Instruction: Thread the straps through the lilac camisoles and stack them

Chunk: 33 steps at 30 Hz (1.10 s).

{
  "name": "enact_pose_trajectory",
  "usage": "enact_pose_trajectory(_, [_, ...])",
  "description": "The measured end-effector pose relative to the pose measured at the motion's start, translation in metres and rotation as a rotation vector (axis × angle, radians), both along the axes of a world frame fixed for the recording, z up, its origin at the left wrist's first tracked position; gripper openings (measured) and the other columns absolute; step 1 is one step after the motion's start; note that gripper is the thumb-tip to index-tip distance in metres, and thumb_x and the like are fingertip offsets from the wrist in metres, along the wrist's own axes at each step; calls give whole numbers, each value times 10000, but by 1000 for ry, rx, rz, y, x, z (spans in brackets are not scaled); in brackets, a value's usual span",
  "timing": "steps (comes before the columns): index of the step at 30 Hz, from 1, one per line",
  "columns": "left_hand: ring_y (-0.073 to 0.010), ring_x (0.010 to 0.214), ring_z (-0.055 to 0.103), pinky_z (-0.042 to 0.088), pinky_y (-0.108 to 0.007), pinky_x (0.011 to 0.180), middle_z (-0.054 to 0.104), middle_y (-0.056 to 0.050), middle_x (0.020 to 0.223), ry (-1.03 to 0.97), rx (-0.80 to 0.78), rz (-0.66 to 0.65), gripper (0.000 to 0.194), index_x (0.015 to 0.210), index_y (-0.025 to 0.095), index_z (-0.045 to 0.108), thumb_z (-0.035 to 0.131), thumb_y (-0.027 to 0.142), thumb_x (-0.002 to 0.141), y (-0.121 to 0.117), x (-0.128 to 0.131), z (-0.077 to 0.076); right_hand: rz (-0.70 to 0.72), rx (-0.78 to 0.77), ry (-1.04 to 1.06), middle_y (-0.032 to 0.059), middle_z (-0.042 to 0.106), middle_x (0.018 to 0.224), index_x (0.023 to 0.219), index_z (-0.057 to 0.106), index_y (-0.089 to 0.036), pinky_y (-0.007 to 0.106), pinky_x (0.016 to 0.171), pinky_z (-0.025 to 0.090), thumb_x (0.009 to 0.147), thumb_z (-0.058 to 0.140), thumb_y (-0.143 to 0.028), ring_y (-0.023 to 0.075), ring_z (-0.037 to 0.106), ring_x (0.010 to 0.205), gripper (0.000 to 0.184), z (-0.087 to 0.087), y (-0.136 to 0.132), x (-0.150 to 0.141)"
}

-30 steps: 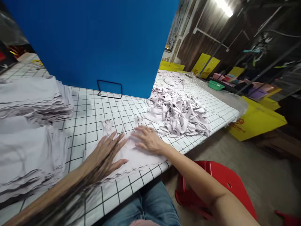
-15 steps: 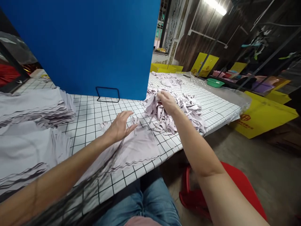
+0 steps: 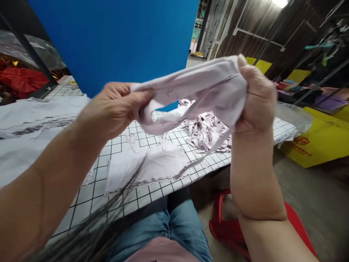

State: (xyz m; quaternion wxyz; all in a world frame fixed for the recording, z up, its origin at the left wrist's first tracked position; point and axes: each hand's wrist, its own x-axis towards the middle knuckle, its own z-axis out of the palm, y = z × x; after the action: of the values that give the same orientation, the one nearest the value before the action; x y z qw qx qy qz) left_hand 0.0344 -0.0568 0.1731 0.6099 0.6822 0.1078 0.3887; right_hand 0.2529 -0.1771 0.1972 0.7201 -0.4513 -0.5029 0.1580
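A pale lilac strappy fabric piece [image 3: 201, 82] is stretched in the air between my two hands, with a thin strap hanging down from its right end. My left hand [image 3: 117, 105] is closed on its left end, thumb on top. At the other end, my right hand [image 3: 256, 94] grips the cloth in closed fingers. Below them, a flat pale garment panel [image 3: 160, 162] with wavy edges and small straps lies on the white checked tabletop [image 3: 120, 140]. A heap of similar strappy pieces [image 3: 207, 133] lies beyond it, partly hidden by the held cloth and my right arm.
Stacks of pale cloth [image 3: 35, 116] lie at the left. A tall blue panel [image 3: 117, 40] stands across the table's far side. At the right are a yellow box [image 3: 321, 142] and a red stool [image 3: 226, 225]. Dark hair strands hang across the lower view.
My right hand has lifted a strappy piece from the heap and brought it up toward me. My left hand rose from over the flat panel and took hold of the other end.
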Motion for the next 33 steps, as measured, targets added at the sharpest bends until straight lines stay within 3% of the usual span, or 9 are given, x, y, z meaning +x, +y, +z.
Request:
enact_pose_trajectory(3, [-38,375,485,370,-124,387,517,37,503,-1,8,74,234,784,97,683,572,234,937,-16,-25,14,3,155,-25,-38,634,1062,911,659,-289,263,777,594,922,555,-373,178,622,1114,134,3,-18,-24])
enact_pose_trajectory(6, [-41,346,461,351,-119,347,514,47,454,113,-63,2,266,721,122,669,692,354,850,-12,-36,3,63,10,-90,-31,631,989,897,639,-279,268,746,584,925,567,-422,175,626,1060,163,-13,-13,-31])
enact_pose_trajectory(9, [-63,399,492,404,-155,376,571,10,474,325,-236,-137,337,650,130,670,806,432,709,13,-40,-34,143,-227,-32,-10,593,814,845,572,-232,266,623,540,875,635,-465,145,621,781,243,-55,10,-17])
enact_pose_trajectory(14, [-127,616,615,504,-213,528,708,-58,743,598,-334,-167,319,818,141,741,779,445,726,52,-42,-107,74,-527,20,-44,466,629,758,485,-220,233,487,379,787,678,-546,103,438,540,380,-130,40,14])
enact_pose_trajectory(16, [-135,669,631,518,-221,585,714,-63,793,626,-342,-186,326,834,140,740,780,446,728,59,-41,-125,4,-594,-21,-59,421,604,741,471,-215,221,482,326,778,666,-542,96,387,528,382,-147,44,20])
enact_pose_trajectory(19, [-126,667,624,511,-220,619,708,-51,781,623,-362,-195,320,821,146,730,785,446,725,65,-40,-136,-47,-646,-70,-63,415,611,749,476,-208,218,499,306,791,633,-524,95,372,538,355,-159,44,25])
enact_pose_trajectory(26, [-107,603,578,467,-208,554,674,-30,728,572,-332,-179,365,807,145,717,731,508,767,65,-34,-132,30,-584,56,-42,493,669,787,495,-216,242,528,392,765,682,-547,110,455,573,381,-153,38,27])
enact_pose_trajectory(30, [-124,621,604,473,-221,544,694,-42,759,576,-219,-259,368,889,166,741,738,511,761,60,-32,-112,44,-446,151,6,575,782,823,547,-223,296,574,507,774,709,-522,146,561,664,343,-116,31,26])
enact_pose_trajectory(33, [-174,714,656,529,-277,614,716,-58,803,622,-47,-271,323,913,173,758,792,428,717,58,-34,-81,0,-290,91,29,599,854,827,591,-224,327,645,558,835,664,-473,172,614,787,260,-73,21,22])
